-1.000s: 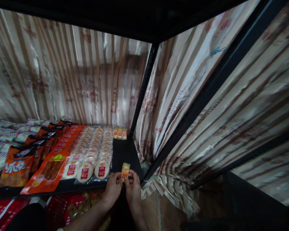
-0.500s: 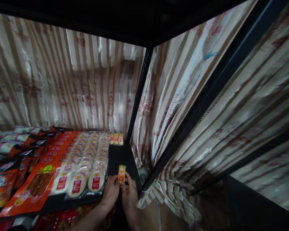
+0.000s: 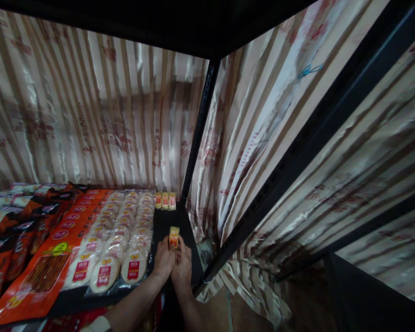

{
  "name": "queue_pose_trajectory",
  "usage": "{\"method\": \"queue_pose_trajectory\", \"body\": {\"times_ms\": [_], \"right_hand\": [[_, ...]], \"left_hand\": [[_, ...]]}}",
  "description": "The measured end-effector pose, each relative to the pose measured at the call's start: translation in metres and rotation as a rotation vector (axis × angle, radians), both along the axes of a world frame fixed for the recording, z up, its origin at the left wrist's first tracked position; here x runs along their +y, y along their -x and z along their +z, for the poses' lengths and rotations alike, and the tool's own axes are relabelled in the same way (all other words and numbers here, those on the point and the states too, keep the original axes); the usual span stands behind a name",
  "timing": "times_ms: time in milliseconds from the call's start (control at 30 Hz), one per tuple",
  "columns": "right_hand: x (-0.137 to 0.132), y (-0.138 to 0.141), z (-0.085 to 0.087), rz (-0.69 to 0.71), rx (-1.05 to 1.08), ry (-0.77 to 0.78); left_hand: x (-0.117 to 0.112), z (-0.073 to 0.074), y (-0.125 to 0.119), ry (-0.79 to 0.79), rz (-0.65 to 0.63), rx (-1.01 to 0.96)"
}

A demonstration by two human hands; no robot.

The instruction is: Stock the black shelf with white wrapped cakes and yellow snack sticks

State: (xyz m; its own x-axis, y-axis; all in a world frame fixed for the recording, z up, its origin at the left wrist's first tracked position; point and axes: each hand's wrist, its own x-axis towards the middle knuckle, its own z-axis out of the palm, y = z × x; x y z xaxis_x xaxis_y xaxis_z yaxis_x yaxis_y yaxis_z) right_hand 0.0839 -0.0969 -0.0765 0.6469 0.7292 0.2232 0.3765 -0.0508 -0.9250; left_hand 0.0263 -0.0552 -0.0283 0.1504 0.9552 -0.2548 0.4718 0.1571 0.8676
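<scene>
Between the fingertips of both hands I hold a small yellow snack packet point(image 3: 174, 237) with a red-orange label, upright above the black shelf point(image 3: 164, 222). My left hand point(image 3: 164, 257) pinches its left side, and my right hand point(image 3: 182, 260) closes on its right side. Three similar small packets point(image 3: 165, 201) stand side by side at the back of the shelf, beyond my hands. Just left of my hands, rows of round white crackers in clear wrappers point(image 3: 134, 265) with red labels run toward the back.
Orange bags of brown sticks point(image 3: 44, 272) and black-and-orange snack bags point(image 3: 19, 249) fill the shelf's left side. A black metal post point(image 3: 199, 133) rises at the back corner, and another point(image 3: 297, 143) slants at right. Striped curtain point(image 3: 131, 115) hangs behind. More red packages point(image 3: 72, 320) lie below.
Both hands have moved forward a little over the shelf with the small packet, nearer to the three at the back. The view has shifted slightly.
</scene>
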Motion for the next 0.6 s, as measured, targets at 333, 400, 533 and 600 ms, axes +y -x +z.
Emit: {"method": "queue_pose_trajectory", "body": {"times_ms": [333,400,533,600], "right_hand": [[0.036,-0.013,0.007,-0.050,0.028,0.035],[0.044,-0.016,0.007,-0.066,0.026,0.030],[0.060,-0.023,0.005,-0.088,-0.002,0.030],[0.068,-0.027,0.004,-0.084,-0.029,0.035]], "left_hand": [[0.026,0.010,-0.018,-0.001,0.036,-0.035],[0.033,0.010,-0.023,-0.006,0.043,-0.049],[0.045,0.009,-0.031,-0.033,0.013,-0.100],[0.050,0.009,-0.035,-0.049,0.002,-0.144]]}}
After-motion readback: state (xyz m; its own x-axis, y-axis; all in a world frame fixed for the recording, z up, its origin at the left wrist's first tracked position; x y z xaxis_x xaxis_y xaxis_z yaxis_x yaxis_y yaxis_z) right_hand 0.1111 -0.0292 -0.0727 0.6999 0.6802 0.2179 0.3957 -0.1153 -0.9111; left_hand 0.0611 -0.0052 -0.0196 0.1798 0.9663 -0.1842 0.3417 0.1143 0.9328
